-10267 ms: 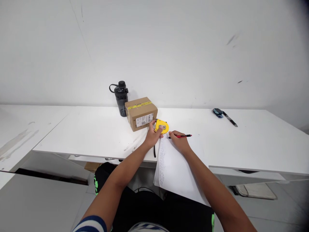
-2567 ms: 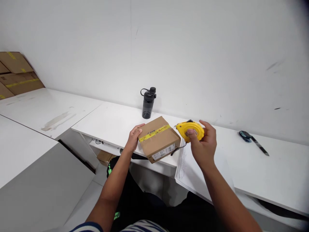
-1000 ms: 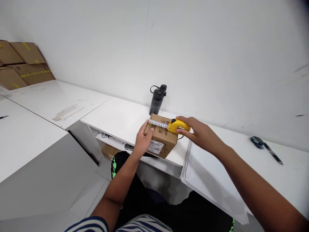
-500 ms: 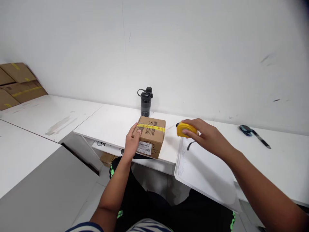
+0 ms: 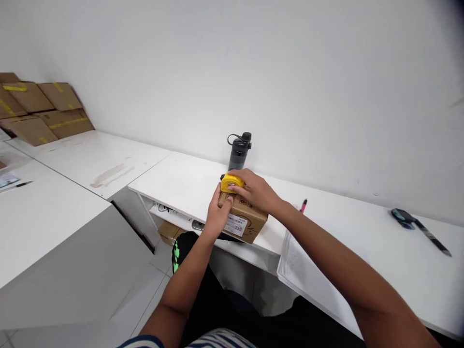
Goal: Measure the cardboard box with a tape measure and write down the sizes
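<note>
A small cardboard box point(image 5: 245, 223) with a white label lies near the front edge of the white table point(image 5: 181, 181). My left hand point(image 5: 217, 215) is closed on the box's left end, fingers on its top corner. My right hand point(image 5: 255, 192) grips a yellow tape measure point(image 5: 230, 183) and holds it on the box's top at the far left corner, right beside my left fingertips. Whether any tape is pulled out is hidden by my hands.
A black water bottle point(image 5: 239, 150) stands by the wall just behind the box. A red pen point(image 5: 303, 206) and a stack of white sheets point(image 5: 308, 285) lie to the right. A dark tool point(image 5: 420, 227) lies far right. Cardboard boxes point(image 5: 39, 111) are stacked far left.
My right hand has brought the tape measure from the table right of the box back onto the box's top left corner. My left hand stays on the box. The view has swung left.
</note>
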A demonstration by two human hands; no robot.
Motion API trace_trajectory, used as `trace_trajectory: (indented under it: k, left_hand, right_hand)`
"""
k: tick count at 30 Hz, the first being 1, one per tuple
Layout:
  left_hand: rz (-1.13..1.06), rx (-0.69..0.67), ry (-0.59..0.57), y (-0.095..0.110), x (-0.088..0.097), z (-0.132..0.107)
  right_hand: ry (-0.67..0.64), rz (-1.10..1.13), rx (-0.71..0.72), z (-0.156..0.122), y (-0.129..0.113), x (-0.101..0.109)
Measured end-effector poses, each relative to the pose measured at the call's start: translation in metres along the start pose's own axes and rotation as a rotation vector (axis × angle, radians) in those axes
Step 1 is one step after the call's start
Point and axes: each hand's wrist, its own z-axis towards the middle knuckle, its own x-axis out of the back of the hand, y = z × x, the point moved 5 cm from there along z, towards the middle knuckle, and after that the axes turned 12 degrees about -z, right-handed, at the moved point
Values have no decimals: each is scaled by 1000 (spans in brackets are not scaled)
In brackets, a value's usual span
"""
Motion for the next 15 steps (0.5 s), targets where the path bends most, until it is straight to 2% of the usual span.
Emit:
trace_trajectory:
  k: [2, 5, 9, 12, 15]
  left_hand:
    - [6, -11, -29, 1, -2, -1]
    - [35, -13, -24, 2, -3, -3]
    - [85, -44, 37, 1, -2, -3]
    - [81, -58, 29, -1, -2, -2]
    - [95, -89, 35, 0, -3, -1]
  right_hand:
    - [-29, -22, -5, -1, 0, -6]
    - [-9, -62, -12, -16, 4, -1]
    - [73, -141, -15, -57, 16, 24]
    - [144, -175, -51, -92, 30, 46]
    - [183, -184, -94, -116, 43, 59]
